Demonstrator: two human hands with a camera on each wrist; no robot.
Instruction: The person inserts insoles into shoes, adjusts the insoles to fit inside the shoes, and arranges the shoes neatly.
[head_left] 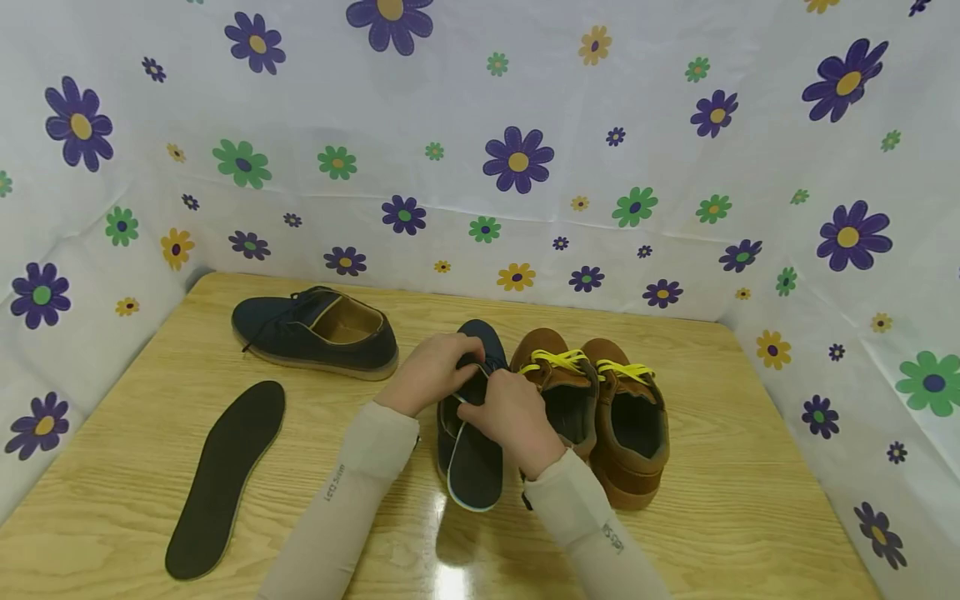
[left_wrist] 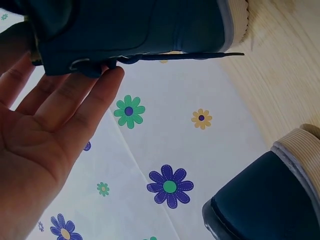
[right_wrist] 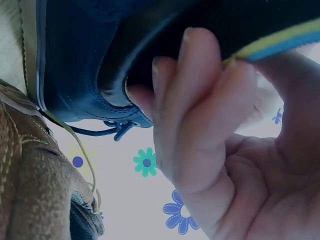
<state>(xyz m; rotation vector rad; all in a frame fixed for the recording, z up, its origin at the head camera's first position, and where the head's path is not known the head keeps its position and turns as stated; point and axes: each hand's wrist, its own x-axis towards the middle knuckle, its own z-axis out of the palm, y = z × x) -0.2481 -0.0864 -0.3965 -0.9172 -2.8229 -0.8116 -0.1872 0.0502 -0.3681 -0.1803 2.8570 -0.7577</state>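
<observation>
A navy lace-up shoe [head_left: 483, 340] stands toe-away at mid-table, partly covered by both hands. My left hand [head_left: 435, 371] holds its upper at the opening; in the left wrist view several fingers lie along the navy upper [left_wrist: 140, 30] by the laces. My right hand [head_left: 519, 417] pinches a dark insole [head_left: 480, 471], its front end at the shoe opening and its rounded end sticking out tilted toward me. The right wrist view shows the insole's yellow-and-blue edge [right_wrist: 285, 42] between thumb and fingers. How deep the insole reaches inside is hidden.
The other navy shoe [head_left: 315, 333] lies at the back left, toe pointing left. A second dark insole [head_left: 225, 479] rests flat at the front left. Two brown shoes with yellow laces [head_left: 555, 358] stand close on the right. A flowered cloth [head_left: 450, 100] hangs behind the wooden table [head_left: 750, 500].
</observation>
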